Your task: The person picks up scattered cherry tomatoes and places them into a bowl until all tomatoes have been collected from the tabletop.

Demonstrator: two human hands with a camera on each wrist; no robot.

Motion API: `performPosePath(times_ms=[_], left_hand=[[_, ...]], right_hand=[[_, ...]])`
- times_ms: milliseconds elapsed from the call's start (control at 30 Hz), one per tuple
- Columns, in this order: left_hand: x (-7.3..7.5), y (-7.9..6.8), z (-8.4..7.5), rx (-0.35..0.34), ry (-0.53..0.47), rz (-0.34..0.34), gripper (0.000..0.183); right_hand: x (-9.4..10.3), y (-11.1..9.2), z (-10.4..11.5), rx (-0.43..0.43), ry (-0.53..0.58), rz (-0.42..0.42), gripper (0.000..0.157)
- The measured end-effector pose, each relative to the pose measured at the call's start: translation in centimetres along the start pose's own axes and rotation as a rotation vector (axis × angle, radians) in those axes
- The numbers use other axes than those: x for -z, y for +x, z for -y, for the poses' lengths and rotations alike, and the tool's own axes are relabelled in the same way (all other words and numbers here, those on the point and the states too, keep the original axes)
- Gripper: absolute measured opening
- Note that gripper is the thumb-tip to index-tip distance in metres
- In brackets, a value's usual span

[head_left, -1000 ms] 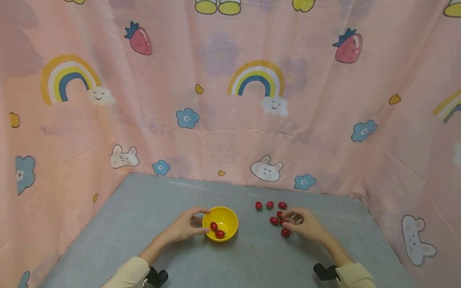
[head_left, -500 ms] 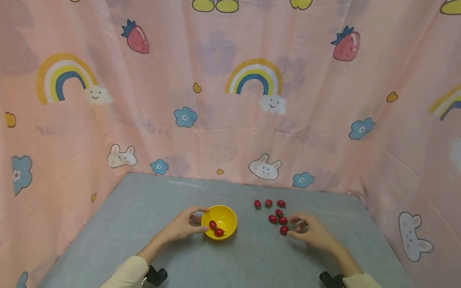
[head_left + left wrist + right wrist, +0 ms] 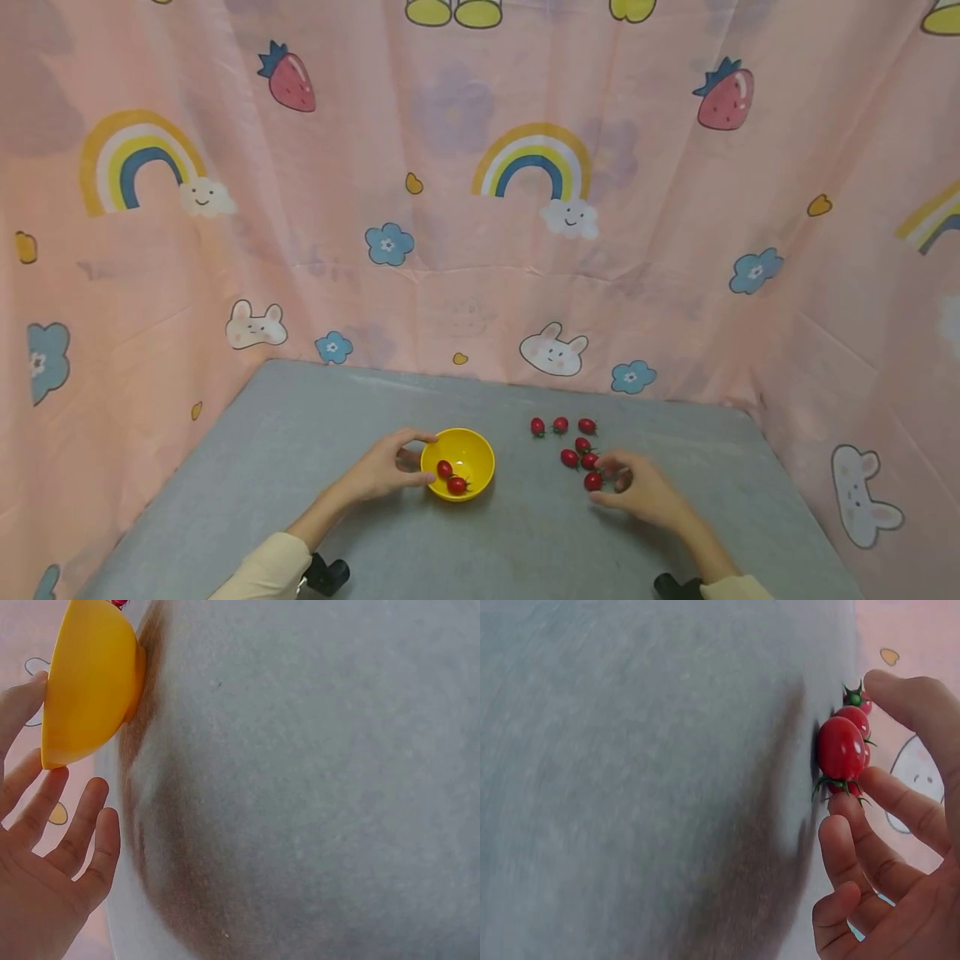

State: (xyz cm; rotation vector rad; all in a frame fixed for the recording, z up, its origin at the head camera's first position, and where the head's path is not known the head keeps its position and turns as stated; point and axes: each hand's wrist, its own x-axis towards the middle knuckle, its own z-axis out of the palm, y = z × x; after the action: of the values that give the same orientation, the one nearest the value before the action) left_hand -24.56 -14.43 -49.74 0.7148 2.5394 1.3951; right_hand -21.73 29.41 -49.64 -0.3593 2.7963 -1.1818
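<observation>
Holding yellow bowl [image 3: 474, 458]: two cherry tomatoes [image 3: 457, 486] in, seven out

Progress: looks early, well under half by count. Done: two tomatoes sit in the bowl, next to each other, toward its near left side. Left: seven loose tomatoes [image 3: 569, 458] on the grey table [image 3: 517, 533], right of the bowl and well apart from it. None seen lifted.

Bowl: upright on the table, near the middle of the head view. Left hand [image 3: 386, 467] grips its left side, thumb and index finger at the rim; remaining fingers spread, off the bowl in the left wrist view.

Right hand [image 3: 645, 492] is at the nearest tomato [image 3: 593, 482], thumb and fingers parted on either side of it, slightly bent. Right wrist view has the thumb apart from that tomato; no pinch there. Whether a fingertip touches any tomato, can't tell.

Counts: tomatoes, nine total: two in bowl, seven out. Loose ones split as three in a back row [image 3: 560, 425], four in a close cluster in front, nearest one included. Green stem tops show on several. Bowls, one. Hands, two. Black wrist devices [image 3: 327, 575], two, one per arm. Pale sleeves [image 3: 262, 571], two. Printed pink curtain [image 3: 480, 292] behind.
</observation>
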Motion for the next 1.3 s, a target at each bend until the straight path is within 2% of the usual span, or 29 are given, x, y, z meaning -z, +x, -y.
performPosePath(times_ms=[300, 500, 700, 933, 1300], left_hand=[[0.0, -0.1, -0.2, 0.003, -0.008, 0.006, 0.052], [0.0, -0.1, -0.2, 0.006, -0.012, 0.007, 0.052], [0.0, -0.1, -0.3, 0.004, -0.013, 0.01, 0.052], [0.0, 0.0, -0.3, 0.01, -0.009, 0.009, 0.051], [0.0, 0.0, -0.2, 0.012, -0.005, 0.005, 0.051]], right_hand=[[-0.7, 0.5, -0.1, -0.055, -0.016, -0.04, 0.039], [-1.3, 0.9, -0.4, -0.065, -0.054, -0.075, 0.029], [-1.6, 1.0, -0.4, -0.062, -0.079, -0.094, 0.026], [-1.4, 0.8, -0.4, -0.037, -0.042, -0.084, 0.026], [-0.7, 0.6, -0.5, -0.044, 0.02, -0.07, 0.025]])
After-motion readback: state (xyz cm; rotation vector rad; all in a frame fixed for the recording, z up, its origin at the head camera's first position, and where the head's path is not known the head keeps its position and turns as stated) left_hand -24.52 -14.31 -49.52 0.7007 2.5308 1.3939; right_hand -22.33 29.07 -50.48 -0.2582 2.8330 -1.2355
